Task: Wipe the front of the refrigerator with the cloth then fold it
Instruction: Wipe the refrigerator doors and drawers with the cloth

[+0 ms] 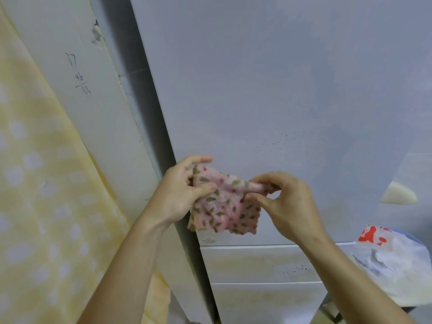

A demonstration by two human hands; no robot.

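A small pink cloth [224, 206] with green leaf and red dot prints hangs in the air in front of the grey refrigerator door [268, 90]. My left hand [180, 195] grips its left edge between thumb and fingers. My right hand [287, 202] pinches the cloth's upper right part, where the fabric is bunched into a roll. The lower part of the cloth droops free below both hands, a little away from the door.
A yellow patterned curtain [42, 183] hangs at the left beside a white wall [88, 101] with pencilled numbers. Below the door are pale, stained lower fridge panels [257, 265]. A white plastic bag [392, 260] with red print sits at the lower right.
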